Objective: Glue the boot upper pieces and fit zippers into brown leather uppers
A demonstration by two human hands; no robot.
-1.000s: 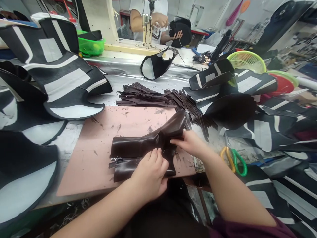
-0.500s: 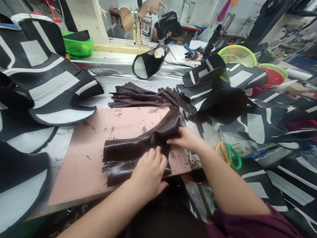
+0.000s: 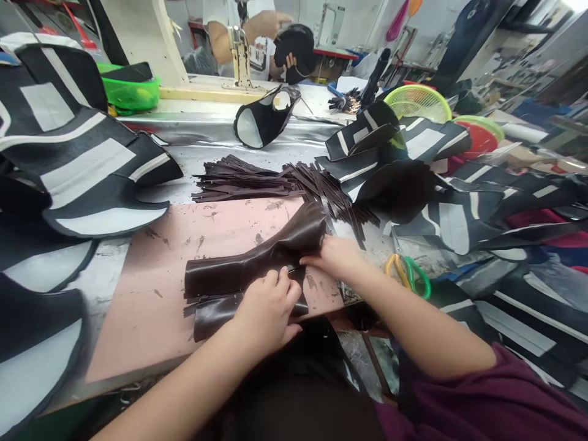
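Observation:
A dark brown leather boot upper (image 3: 257, 260) lies folded across the pink cutting board (image 3: 147, 288), its two shaft edges side by side. My right hand (image 3: 337, 260) is closed on the foot end of the upper, thumb toward the middle. My left hand (image 3: 271, 303) rests over the nearer edge, its fingers bent and pressed together at the opening between the edges. What those fingertips pinch is too small to make out. Behind the board lies a pile of dark brown zippers (image 3: 243, 180).
Yellow-and-green scissors (image 3: 407, 269) lie right of the board. Stacked black boot pieces with white strips (image 3: 87, 165) stand at left, more (image 3: 452, 214) at right. A green basket (image 3: 131, 92) sits behind. A co-worker's hand (image 3: 271, 26) shows beyond the sewing machine (image 3: 239, 58).
The whole view has shifted slightly, so things sit further left. Both hands keep nearly the same place on the boot upper. Across the table, the co-worker's black piece has turned.

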